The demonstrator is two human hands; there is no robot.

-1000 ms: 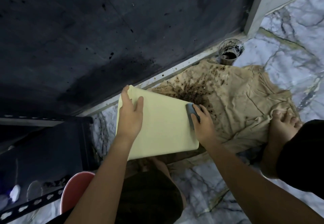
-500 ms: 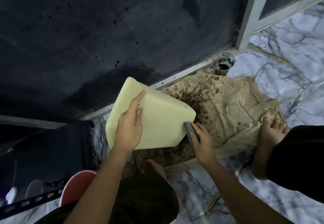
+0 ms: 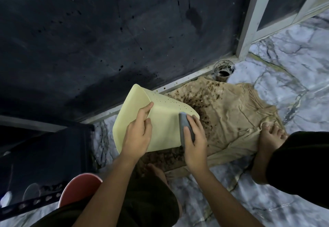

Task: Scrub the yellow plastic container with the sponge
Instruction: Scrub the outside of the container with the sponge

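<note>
Container: the yellow plastic container [image 3: 161,129] is held off the floor, tilted, its perforated face turned up, above the stained beige cloth [image 3: 231,118].
Left hand: the left hand [image 3: 138,134] steadies the container, palm on the flat side, fingers [image 3: 146,108] stretched along the ridge between two faces; they look fairly straight, pressing rather than wrapped.
Right hand: the right hand [image 3: 195,143] grips the grey sponge [image 3: 185,128], fingers curled over it, and presses it onto the container's near face.
Change: half a second ago the sponge sat at the container's lower right edge; now it lies up on the broad face, and the container is turned further toward the person.
Meaning: scrubbing of this face is probably under way; the other sides likely remain.
Surroundings: a grimy cup [image 3: 223,70] stands by the wall beyond the cloth; bare feet rest on the cloth's edge.
</note>
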